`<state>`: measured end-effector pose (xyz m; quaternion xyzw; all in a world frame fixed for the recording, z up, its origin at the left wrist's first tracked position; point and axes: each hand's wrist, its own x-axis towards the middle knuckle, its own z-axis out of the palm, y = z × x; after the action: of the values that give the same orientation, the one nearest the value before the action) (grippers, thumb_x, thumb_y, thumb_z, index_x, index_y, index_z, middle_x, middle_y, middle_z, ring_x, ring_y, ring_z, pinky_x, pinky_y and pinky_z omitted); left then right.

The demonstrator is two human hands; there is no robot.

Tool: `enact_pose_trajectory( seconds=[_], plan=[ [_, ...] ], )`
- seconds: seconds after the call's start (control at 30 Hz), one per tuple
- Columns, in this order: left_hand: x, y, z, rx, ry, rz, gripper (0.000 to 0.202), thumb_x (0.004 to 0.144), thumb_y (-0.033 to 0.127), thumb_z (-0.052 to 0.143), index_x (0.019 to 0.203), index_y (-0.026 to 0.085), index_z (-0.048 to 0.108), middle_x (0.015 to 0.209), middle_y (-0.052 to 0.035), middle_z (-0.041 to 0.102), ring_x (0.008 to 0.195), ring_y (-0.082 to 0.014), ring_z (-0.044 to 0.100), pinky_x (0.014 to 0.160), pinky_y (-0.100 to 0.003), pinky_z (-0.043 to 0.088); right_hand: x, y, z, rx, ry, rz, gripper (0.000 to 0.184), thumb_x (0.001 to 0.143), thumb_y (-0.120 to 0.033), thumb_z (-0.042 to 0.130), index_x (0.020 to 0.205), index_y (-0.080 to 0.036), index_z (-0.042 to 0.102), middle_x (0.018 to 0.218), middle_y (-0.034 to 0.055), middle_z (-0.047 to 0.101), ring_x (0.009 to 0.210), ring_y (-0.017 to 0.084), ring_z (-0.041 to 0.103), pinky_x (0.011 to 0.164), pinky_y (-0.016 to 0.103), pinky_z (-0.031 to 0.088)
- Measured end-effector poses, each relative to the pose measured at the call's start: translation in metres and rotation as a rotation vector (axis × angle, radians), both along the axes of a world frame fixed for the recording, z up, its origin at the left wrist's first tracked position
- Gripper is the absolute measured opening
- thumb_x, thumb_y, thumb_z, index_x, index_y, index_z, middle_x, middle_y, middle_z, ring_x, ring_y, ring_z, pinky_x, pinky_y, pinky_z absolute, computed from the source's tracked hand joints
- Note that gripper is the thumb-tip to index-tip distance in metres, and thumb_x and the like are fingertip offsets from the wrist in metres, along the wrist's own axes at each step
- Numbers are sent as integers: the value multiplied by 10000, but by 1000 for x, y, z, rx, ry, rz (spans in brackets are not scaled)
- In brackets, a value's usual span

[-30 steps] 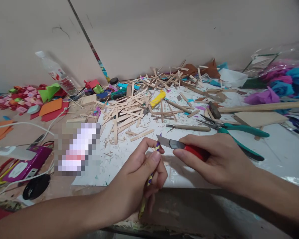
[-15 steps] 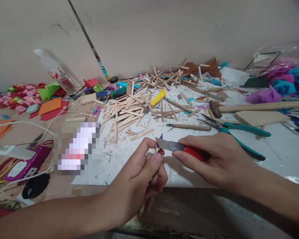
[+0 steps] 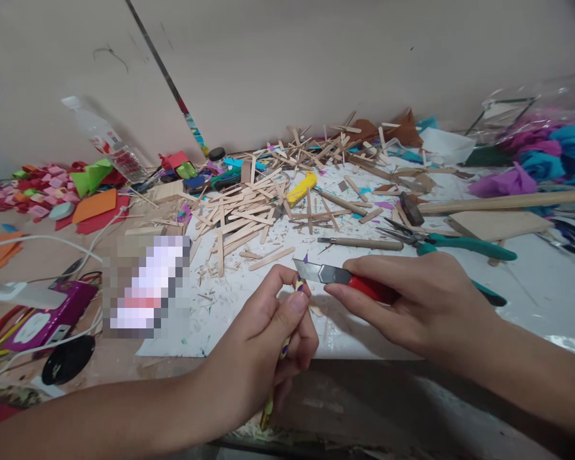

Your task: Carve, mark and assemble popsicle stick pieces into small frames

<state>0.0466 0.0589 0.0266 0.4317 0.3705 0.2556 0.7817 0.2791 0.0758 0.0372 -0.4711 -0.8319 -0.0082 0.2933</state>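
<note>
My left hand (image 3: 282,326) is closed around a thin pencil-like yellow stick (image 3: 285,347) with purple spots. Its lower end hangs out below my fingers, and its upper end pokes out near my thumb and forefinger. In my right hand (image 3: 407,300) is a utility knife (image 3: 368,288) with a red handle, its wide blade pointing left. The blade lies at the stick's upper end, just above my left thumb. A small purple tip or sliver shows behind the blade; which of the two I cannot tell.
Wooden craft sticks (image 3: 244,217) lie piled on a white sheet (image 3: 172,345). Behind my right hand are green-handled pliers (image 3: 469,246), a carving tool (image 3: 364,243) and a hammer (image 3: 412,209). To the left are a blurred-out phone (image 3: 151,284), a purple glue-gun-like device (image 3: 52,313) and a bottle (image 3: 105,140).
The knife has shifted slightly left, its blade further across the stick's end and lying flatter. More of the stick shows below my left hand. The view has moved slightly.
</note>
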Motion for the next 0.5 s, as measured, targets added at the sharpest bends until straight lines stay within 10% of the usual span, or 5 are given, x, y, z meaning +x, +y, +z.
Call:
enact_pose_trajectory(
  seconds=[0.2, 0.5],
  plan=[
    [-3, -6, 3, 3, -42, -27, 262, 1075, 539, 522, 1102, 291, 441, 682, 91, 575, 404, -24, 288, 353, -65, 355, 17, 10, 13, 116, 113, -275, 414, 999, -486, 646, 720, -183, 695, 484, -31, 460, 444, 113, 380, 491, 305, 299],
    [0, 9, -4, 46, -88, 30, 257, 1067, 485, 567, 1115, 232, 573, 673, 56, 598, 422, -35, 399, 375, -96, 446, -1, -5, -1, -36, 73, 55, 384, 1027, -421, 604, 730, -187, 666, 515, -47, 450, 445, 94, 362, 463, 251, 292]
  ],
)
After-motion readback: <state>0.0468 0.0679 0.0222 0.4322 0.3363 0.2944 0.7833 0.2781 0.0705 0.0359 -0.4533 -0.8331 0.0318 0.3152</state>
